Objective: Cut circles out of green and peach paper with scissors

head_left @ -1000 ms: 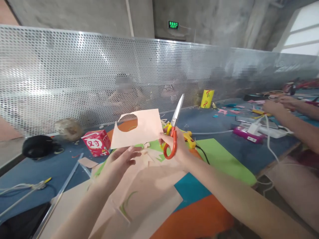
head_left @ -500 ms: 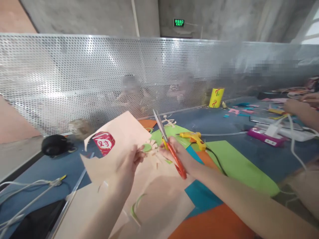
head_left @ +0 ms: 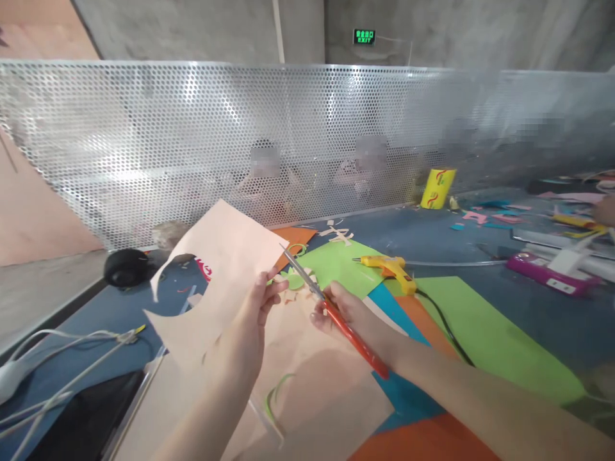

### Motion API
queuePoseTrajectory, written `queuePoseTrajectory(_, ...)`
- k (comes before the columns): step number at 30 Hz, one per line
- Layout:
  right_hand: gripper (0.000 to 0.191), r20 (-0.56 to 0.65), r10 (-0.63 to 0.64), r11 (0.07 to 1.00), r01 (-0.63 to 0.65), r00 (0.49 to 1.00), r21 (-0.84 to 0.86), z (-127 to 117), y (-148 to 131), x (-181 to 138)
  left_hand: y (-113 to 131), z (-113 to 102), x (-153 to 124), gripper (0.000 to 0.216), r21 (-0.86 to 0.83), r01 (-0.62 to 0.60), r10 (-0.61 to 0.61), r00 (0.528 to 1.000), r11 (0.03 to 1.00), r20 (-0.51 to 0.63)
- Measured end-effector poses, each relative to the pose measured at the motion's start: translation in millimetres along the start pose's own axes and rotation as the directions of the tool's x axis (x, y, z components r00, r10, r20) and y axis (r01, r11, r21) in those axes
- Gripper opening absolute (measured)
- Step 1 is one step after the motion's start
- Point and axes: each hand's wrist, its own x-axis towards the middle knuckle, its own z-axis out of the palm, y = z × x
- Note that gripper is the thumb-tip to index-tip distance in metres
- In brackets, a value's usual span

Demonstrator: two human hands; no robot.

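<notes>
Perforated metal screening backs the cluttered blue tabletop (head_left: 480,243), where mid-frame the left hand (head_left: 245,333) pinches a peach paper sheet (head_left: 216,275) taut while the right hand (head_left: 346,314) grips orange-handled scissors (head_left: 331,312), best fed squarely into the edge.

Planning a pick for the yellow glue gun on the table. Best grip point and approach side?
Grip the glue gun by its barrel, from above. It lies flat on the green sheet, barrel roughly level, handle angled toward the camera; its black cord trails off at the near right, so coming from above likely avoids it.
</notes>
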Motion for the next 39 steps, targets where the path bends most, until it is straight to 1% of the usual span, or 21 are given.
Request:
queuePoseTrajectory(5, 0.037, -0.025, 0.036, 0.997, -0.034, 0.999, 0.074, 0.1, -5.6, 0.8, -6.8, 1.0, -2.4, 0.026, 0.076, 0.032, -0.037, 0.997, 0.997, 0.071)
queuePoseTrajectory(11, 0.048, -0.031, 0.093, 0.981, -0.087, 0.995, 0.174, 1.4, -16.1, -1.8, -10.7, 3.8, -8.8, 0.028, 0.112, 0.043, -0.06, 0.986, 0.993, 0.156)
queuePoseTrajectory(17, 0.05, -0.037, 0.087, 0.984, -0.081, 0.995, 0.159, 1.8, -13.5, -0.7, -11.2, 3.7, -11.6, 0.029, 0.116, 0.043, -0.066, 0.978, 0.992, 0.2)
queuePoseTrajectory(21, 0.048, -0.059, 0.069, 0.984, -0.058, 0.996, 0.17, 1.7, -8.5, 0.8, -10.3, 3.5, -14.6, 0.036, 0.104, 0.042, -0.065, 0.971, 0.994, 0.23)
queuePoseTrajectory(24, 0.047, -0.065, 0.076, 0.98, -0.063, 0.995, 0.187, 1.2, -11.3, -1.0, -9.1, 3.8, -17.6, 0.04, 0.089, 0.05, -0.072, 0.964, 0.995, 0.256)
queuePoseTrajectory(26, 0.046, -0.064, 0.088, 0.98, -0.075, 0.994, 0.185, 0.8, -15.2, -3.0, -7.9, 4.3, -19.2, 0.038, 0.077, 0.059, -0.078, 0.96, 0.995, 0.27)
queuePoseTrajectory(29, 0.046, -0.073, 0.111, 0.981, -0.098, 0.991, 0.165, 0.8, -18.8, -4.9, -5.6, 5.9, -20.6, 0.033, 0.041, 0.069, -0.077, 0.959, 0.997, 0.274)
queuePoseTrajectory(33, 0.047, -0.076, 0.108, 0.983, -0.095, 0.991, 0.158, 1.2, -15.7, -3.4, -3.5, 8.2, -21.9, 0.031, 0.0, 0.072, -0.07, 0.97, 0.997, 0.233)
queuePoseTrajectory(35, 0.047, -0.075, 0.094, 0.982, -0.081, 0.993, 0.168, 1.4, -12.1, -1.5, -3.2, 8.2, -22.7, 0.032, 0.012, 0.078, -0.078, 0.971, 0.997, 0.224)
queuePoseTrajectory(39, 0.043, -0.083, 0.082, 0.983, -0.067, 0.993, 0.172, 1.7, -7.4, 1.0, -2.2, 6.7, -23.3, 0.039, 0.083, 0.096, -0.115, 0.958, 0.992, 0.264)
